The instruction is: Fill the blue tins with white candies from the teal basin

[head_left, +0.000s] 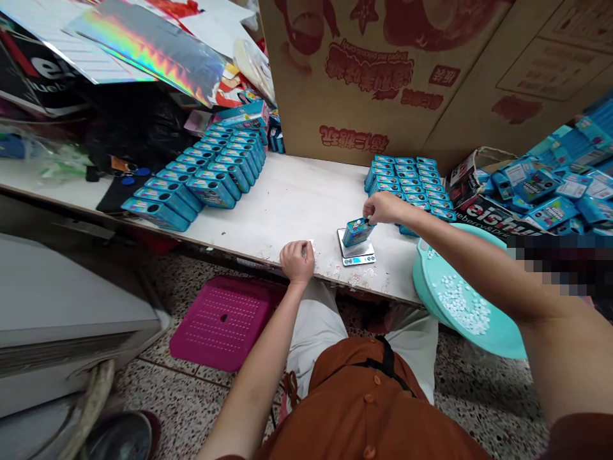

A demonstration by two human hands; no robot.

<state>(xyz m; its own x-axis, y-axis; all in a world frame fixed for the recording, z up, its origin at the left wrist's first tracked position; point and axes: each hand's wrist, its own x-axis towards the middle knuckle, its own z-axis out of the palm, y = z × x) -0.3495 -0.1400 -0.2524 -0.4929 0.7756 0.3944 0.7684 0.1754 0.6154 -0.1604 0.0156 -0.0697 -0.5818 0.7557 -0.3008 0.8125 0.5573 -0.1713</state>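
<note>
A small blue box (358, 232) with a printed front stands on a silver digital scale (358, 260) with a lit display, near the table's front edge. My right hand (382, 207) reaches in from the right, its fingers pinched at the box's top corner. My left hand (297, 260) rests on the front edge of the table, left of the scale, with fingers curled into a fist; anything inside it is hidden. Small pale scraps lie on the tabletop around the scale.
Rows of blue boxes (225, 163) stand at left, with another group (407, 182) behind my right hand. A turquoise basin (472, 287) holds pale candies at right, by a carton (498, 214) heaped with boxes. Large cardboard cartons (364, 76) back the table. A magenta stool (223, 322) stands below.
</note>
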